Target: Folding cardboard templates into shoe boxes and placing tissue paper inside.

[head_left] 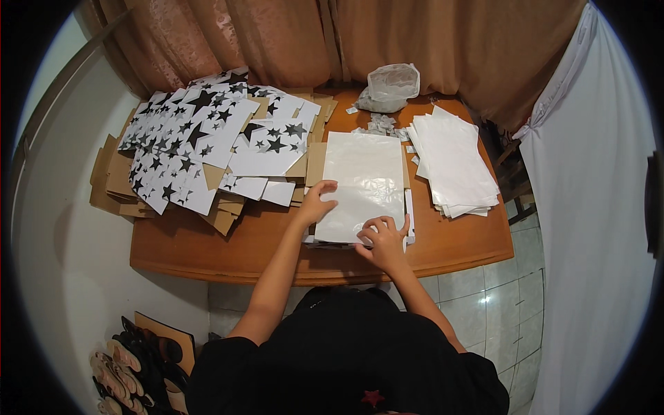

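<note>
Since both hands bear on the glossy white sheet (363, 162), I judge the step in hand to be flattening or squaring it. The sheet lies at the near middle of the bench (207, 257), on a stack whose brown cardboard (317, 158) shows past its left edge. The next move, in my judgement, calls for even pressure and light fingers, as the wrinkled film could slip or crease.

Pose: I have the left hand (317, 203) at the sheet's left edge, thumb and forefinger parted, gripping nothing that I can see. The right hand (384, 241) bends over the near right corner, fingertips down; whether it pinches the film or merely presses, I cannot tell. The left forearm (275, 280) reaches forward, slanting rightward; the right forearm (420, 296) slants inward.
</note>
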Demonstrator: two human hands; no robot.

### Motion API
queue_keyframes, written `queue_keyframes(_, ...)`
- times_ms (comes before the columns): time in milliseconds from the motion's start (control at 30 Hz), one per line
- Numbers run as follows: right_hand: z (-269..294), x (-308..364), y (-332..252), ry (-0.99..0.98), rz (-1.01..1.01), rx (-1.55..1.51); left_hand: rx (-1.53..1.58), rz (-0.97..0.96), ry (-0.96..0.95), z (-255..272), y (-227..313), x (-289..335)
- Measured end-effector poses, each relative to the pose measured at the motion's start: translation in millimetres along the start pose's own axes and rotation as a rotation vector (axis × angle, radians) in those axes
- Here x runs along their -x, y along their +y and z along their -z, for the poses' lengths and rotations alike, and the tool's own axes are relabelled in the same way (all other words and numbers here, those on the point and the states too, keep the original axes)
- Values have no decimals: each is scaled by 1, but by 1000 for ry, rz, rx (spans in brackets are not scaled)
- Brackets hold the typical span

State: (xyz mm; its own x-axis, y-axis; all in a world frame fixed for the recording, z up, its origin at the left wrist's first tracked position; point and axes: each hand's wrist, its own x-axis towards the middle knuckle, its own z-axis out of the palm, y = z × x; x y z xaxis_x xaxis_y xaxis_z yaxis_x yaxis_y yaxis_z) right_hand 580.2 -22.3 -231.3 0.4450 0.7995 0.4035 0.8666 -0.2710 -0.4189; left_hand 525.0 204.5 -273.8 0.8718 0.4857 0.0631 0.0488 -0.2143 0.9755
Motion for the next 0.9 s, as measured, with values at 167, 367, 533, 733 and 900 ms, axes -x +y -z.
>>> queue_keyframes(167,15,-17,7,-60,-112,-80,-109,9,-103,2,-12,2)
queue_keyframes(367,18,-56,51,9,-160,-131,-80,184,-298,6,19,6)
queue_keyframes(533,-2,-78,76,-54,-107,-96,-226,174,-303,8,20,10)
queue_keyframes(733,-19,-86,88,-223,-86,87,-730,169,-100,-6,67,32)
queue_keyframes(900,-26,-89,96,-282,-71,87,-717,155,-313,-42,86,41)
